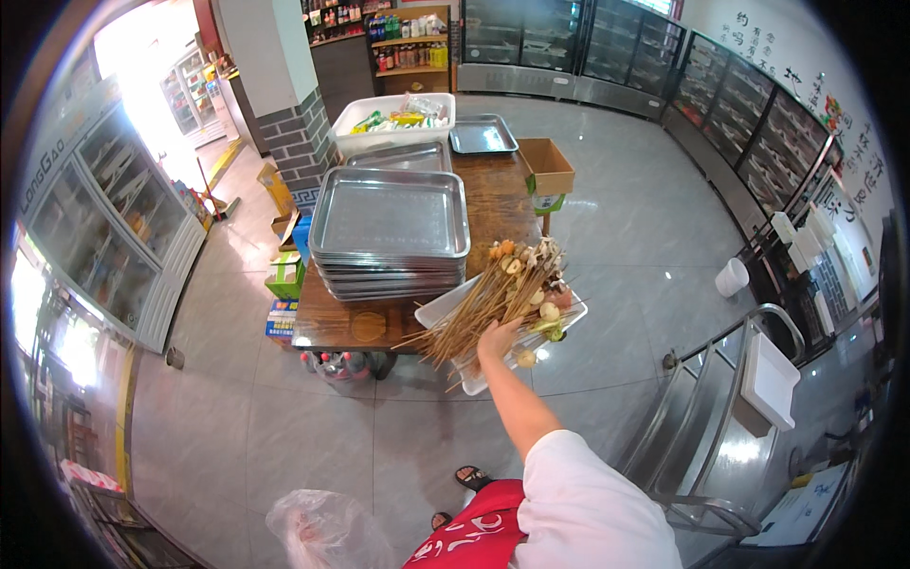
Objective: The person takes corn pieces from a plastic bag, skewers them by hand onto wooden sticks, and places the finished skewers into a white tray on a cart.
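My right hand (498, 340) reaches over a white tray (475, 384) and closes around part of a heap of wooden skewers (462, 320), its fingertips partly hidden among the sticks. Varied pieces of food are threaded on the far ends, including pale slices (549, 311), orange pieces (503, 247) and a green leafy piece (553, 328). The tray sits at the front right corner of a brown wooden table (490, 206), jutting past its edge. My left hand is out of view. A clear plastic bag (320, 526) with something pinkish inside shows at the bottom left.
Stacked metal trays (389, 213) stand left of the skewers, with a white bin of packets (394, 117) behind. An open carton (547, 167) adjoins the table's right side. A metal trolley (711, 405) stands at right, glass-fronted fridges (106, 227) at left and display cabinets (625, 57) behind.
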A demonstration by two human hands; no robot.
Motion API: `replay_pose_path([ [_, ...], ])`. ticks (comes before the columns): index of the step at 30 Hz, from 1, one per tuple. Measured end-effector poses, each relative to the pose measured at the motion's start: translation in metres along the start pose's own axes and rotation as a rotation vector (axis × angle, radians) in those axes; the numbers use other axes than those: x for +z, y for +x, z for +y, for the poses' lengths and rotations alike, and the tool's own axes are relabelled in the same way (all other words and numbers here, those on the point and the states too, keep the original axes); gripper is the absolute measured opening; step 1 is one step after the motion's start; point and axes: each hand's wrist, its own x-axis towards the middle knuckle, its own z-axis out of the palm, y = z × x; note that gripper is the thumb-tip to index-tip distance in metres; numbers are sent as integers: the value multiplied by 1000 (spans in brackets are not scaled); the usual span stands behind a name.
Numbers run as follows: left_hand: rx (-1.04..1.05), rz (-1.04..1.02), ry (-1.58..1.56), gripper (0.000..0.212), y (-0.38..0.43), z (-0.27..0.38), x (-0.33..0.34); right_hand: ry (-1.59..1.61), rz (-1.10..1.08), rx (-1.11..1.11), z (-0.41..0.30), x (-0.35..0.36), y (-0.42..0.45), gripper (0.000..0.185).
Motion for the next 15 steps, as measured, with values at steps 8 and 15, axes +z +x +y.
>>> replay_pose_path([
  [8, 5, 86, -6, 29, -15, -1, 7, -80, 1, 4, 4, 3, 2, 73],
  [15, 26, 107, -5, 28, -28, -4, 14, -132, 47, 65, -1, -17, 6, 76],
])
